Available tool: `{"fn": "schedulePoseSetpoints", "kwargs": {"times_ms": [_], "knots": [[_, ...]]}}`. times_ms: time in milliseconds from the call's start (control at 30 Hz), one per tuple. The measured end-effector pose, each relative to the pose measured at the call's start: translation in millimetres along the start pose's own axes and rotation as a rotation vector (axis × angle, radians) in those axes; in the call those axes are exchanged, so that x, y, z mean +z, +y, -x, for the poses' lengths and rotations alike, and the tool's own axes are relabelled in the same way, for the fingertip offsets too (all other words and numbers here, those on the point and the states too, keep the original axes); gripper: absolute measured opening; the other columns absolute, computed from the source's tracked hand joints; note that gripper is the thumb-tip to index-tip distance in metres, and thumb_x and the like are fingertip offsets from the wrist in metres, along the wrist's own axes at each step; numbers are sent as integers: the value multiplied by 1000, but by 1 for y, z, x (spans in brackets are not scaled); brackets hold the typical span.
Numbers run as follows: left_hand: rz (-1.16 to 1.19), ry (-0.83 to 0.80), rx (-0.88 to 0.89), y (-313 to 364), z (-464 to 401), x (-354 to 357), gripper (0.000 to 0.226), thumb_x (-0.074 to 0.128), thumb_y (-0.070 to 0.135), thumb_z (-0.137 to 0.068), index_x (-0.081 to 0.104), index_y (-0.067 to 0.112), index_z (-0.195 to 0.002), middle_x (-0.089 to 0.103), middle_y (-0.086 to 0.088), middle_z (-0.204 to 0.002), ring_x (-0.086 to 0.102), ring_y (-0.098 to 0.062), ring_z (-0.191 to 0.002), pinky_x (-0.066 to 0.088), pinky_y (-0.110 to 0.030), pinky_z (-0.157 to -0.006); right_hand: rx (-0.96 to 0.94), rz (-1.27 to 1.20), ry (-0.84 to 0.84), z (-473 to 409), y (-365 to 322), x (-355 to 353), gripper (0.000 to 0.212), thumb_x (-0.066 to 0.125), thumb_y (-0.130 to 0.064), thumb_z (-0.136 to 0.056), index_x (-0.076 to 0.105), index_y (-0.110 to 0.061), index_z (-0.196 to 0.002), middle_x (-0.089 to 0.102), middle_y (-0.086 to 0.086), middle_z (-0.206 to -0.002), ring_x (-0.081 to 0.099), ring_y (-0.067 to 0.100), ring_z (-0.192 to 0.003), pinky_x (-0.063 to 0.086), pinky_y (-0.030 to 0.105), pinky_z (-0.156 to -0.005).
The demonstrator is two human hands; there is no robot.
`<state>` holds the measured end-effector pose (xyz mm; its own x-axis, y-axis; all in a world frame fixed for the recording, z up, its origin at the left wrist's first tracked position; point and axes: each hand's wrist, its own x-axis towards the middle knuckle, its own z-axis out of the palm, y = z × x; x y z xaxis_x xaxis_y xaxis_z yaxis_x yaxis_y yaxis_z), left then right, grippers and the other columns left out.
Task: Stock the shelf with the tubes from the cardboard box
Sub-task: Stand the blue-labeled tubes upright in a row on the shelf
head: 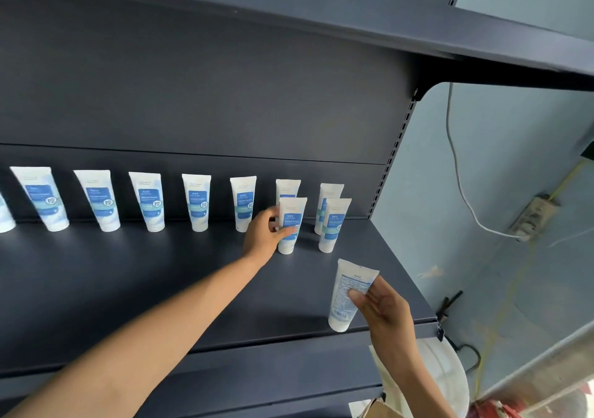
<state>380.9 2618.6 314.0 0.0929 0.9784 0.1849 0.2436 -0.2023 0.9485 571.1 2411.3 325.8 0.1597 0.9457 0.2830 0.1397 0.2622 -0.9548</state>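
dark grey metal shelf (160, 273) carries a back row of white plastic tubes with blue labels (151, 201), each standing cap-down, labels facing out, evenly spaced along the rear panel. likely reason: upright on the flat cap keeps them stable and readable.

landmark: front-row tube nearest the right upright (332, 225). it stands directly in front of the last back-row tube, starting a second row.

left hand (266, 233) is just left of the landmark, fingers and thumb curled round a second front-row tube (291, 225), which stands cap-down on the shelf in front of a back-row tube. judgement: hand is setting or squaring it in line with the landmark; release not yet made.

right hand (382, 308) is nearer the shelf's front edge than the landmark, thumb and fingers pinching a third white tube (348, 295), printed back side toward camera, cap end low at the front lip. judgement: held ready as next in the front row; it should be turned label-out.

brown cardboard box (379, 409) shows only partly, well below the landmark, at the bottom edge.
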Motion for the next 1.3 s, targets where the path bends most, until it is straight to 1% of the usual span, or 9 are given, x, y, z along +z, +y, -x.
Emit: {"fn": "schedulePoseSetpoints", "kwargs": {"times_ms": [100,200,267,333,467,600,1067,1200,1300], "knots": [[102,150,-66,5,29,-5,60,77,25,-87,48,15,-139,53,1,-125,58,-16,-107,51,-27,-91,-12,-40,5,-9,-11,6,26,65,-12,-92,70,-22,-116,74,-1,-116,69,15,-109,51,16,-88],[127,220,-36,13,71,-15,35,68,28,-94,57,16,-124,59,-1,-117,59,-18,-101,49,-22,-86,-19,-122,-12,-21,-24,17,27,64,-9,-91,68,-17,-116,74,1,-114,69,17,-109,52,18,-86],[233,102,-61,19,96,-25,23,61,32,-97,62,15,-112,67,1,-107,64,-12,-90,53,-27,-83,-31,-158,-54,-30,-34,26,29,61,-1,-93,67,-14,-118,74,3,-116,69,18,-110,52,20,-88],[397,-145,-135,25,114,-36,38,49,43,-97,65,12,-114,72,-5,-108,70,-14,-87,56,-31,-84,-53,-160,-117,-38,-44,39,30,59,2,-95,67,-13,-119,74,3,-117,68,18,-110,52,21,-89],[642,-508,-304,25,131,-60,57,37,46,-99,60,6,-132,68,-15,-129,66,-31,-118,54,-39,-100,-59,-158,-231,-49,-57,66,29,58,0,-96,62,-5,-124,71,8,-122,66,27,-116,54,34,-96],[651,-650,-258,20,139,-86,48,26,32,-109,54,8,-140,61,-15,-138,62,-33,-122,50,-38,-103,-65,-178,-300,-52,-68,93,26,57,-2,-96,64,-6,-121,72,9,-119,68,26,-111,55,29,-89],[570,-477,-191,12,129,-129,38,58,16,-95,61,2,-130,66,-15,-131,60,-30,-126,46,-38,-110,-52,-141,-168,-52,-69,149,30,64,-14,-96,64,-20,-125,72,-3,-119,66,15,-114,52,22,-93],[496,-368,-141,16,123,-128,38,68,12,-87,63,9,-125,73,-3,-121,67,-15,-114,51,-17,-90,-72,-102,-139,-50,-74,159,33,75,-32,-86,68,-32,-119,73,-4,-113,69,16,-109,55,25,-90],[500,-281,-119,15,118,-125,37,71,-3,-85,63,4,-120,74,-9,-117,70,-17,-108,53,-18,-82,-122,-6,-91,-52,-74,162,23,75,-34,-85,71,-33,-107,72,-4,-108,69,17,-104,57,31,-88]]}}
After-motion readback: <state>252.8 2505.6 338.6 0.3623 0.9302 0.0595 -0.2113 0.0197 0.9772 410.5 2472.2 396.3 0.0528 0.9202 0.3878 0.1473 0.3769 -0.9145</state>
